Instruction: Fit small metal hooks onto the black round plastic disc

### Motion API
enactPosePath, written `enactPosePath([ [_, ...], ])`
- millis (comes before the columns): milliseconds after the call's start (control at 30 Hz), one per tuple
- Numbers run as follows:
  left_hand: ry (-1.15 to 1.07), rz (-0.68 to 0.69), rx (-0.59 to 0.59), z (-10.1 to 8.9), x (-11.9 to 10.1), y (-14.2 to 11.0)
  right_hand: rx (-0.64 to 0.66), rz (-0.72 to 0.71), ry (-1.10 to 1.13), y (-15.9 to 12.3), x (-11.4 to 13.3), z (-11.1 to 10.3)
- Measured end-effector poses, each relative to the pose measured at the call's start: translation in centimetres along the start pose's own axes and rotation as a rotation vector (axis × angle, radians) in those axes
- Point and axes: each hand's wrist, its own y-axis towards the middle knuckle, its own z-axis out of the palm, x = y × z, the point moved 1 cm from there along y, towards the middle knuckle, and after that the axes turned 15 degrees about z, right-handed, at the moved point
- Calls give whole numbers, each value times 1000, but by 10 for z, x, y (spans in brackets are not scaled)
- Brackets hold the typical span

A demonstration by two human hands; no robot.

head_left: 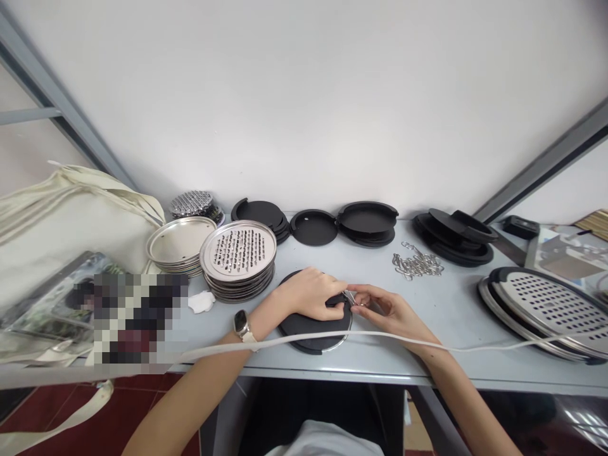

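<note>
A round black disc point(304, 332) with a thin metal rim at its right lies on the table before me. My left hand point(311, 294) rests over it, thumb and index finger closed about a black raised part near the right edge. At that edge my right hand point(384, 309) pinches a small metal wire clip point(350, 296) between thumb and fingers. The clip meets the disc beside my left fingertips; exactly how it sits there is hidden. To the right of the disc, farther back, lies a pile of similar wire clips point(418, 263).
Left stand stacked grater plates point(237, 253) and plain metal plates point(180, 240), with a white scrap point(201, 302) nearby. Black round parts point(368, 218) line the wall. At right are framed perforated discs point(555, 304). A white cable point(304, 339) crosses in front; a cloth bag point(71, 209) is left.
</note>
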Motion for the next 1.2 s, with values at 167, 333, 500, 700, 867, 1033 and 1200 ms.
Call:
enactPosePath([
  [167,-3,-6,-1,0,-1,0,-3,11,-31,-1,2,-1],
  [333,-13,3,-1,-1,-1,1,15,22,12,0,3,1],
  [500,-37,-12,16,-1,-1,0,35,16,18,-1,6,1],
  [700,-27,-18,19,0,-1,0,36,19,8,-1,6,1],
  [867,-32,-15,16,0,-1,0,37,21,12,-1,7,1],
  [1033,-33,-7,14,-1,-1,1,38,26,13,-1,6,1],
  [1200,-28,-15,15,-2,-2,1,39,33,21,0,4,1],
])
